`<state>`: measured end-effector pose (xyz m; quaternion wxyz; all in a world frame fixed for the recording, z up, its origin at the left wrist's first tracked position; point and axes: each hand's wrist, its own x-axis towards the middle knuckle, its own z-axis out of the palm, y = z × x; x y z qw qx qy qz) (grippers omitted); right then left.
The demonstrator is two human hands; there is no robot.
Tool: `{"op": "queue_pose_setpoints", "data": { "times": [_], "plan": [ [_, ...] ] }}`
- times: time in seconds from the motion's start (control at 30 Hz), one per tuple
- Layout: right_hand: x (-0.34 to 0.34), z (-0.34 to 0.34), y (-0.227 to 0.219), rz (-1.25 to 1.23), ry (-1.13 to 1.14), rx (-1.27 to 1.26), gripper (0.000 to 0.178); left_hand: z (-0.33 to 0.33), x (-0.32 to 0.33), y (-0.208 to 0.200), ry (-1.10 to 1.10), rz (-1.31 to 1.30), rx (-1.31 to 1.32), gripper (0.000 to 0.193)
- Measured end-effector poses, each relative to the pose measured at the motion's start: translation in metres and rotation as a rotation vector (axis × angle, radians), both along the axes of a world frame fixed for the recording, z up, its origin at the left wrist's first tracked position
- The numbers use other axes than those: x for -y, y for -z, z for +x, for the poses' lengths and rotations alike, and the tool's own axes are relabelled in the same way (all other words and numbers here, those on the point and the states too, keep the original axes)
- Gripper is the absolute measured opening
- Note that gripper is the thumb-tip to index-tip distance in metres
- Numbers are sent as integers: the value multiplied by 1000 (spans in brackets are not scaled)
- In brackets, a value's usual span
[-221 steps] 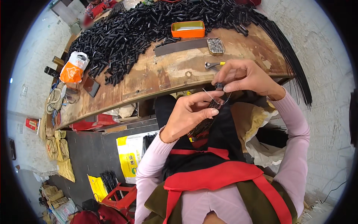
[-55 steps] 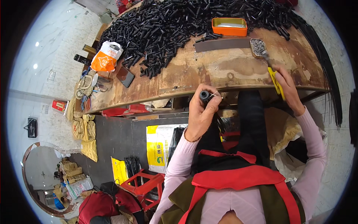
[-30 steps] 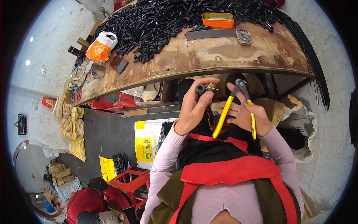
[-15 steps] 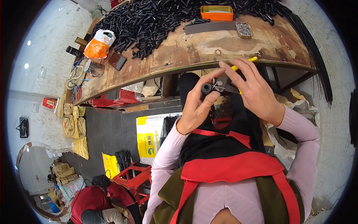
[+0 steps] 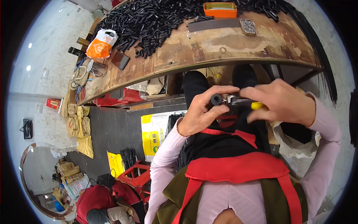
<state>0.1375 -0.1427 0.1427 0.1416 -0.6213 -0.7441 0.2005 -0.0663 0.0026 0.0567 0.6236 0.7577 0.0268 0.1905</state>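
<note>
Seeming light, stiff and best held mid-barrel, the centre-right black tube (image 5: 216,99) is gripped by the left hand (image 5: 200,112); blurred pliers (image 5: 256,106) seem held by the right hand (image 5: 282,103).

To your left, a yellow-and-white sack (image 5: 150,135) bears bold dark characters and a green emblem (image 5: 156,149), an orange-and-white plastic bag (image 5: 101,44) shows a white outlined logo (image 5: 100,49), and a red box (image 5: 54,103) carries pale print too small for you to read.

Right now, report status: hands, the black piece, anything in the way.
Left hand: gripping black tubular piece. Right hand: holding yellow-handled pliers, metal head beside the piece. That hand partly hides the pliers.
</note>
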Motion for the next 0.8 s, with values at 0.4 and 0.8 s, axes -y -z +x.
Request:
{"op": "queue_pose_setpoints", "data": {
  "times": [0.4, 0.8],
  "plan": [
    [8, 0, 32, 528, 97, 252, 46, 15, -4, -1, -99, -277, -41, 37],
    [7, 6, 44, 587, 178, 145, 39, 17, -5, 6, -62, -209, -47, 41]
  ]
}}
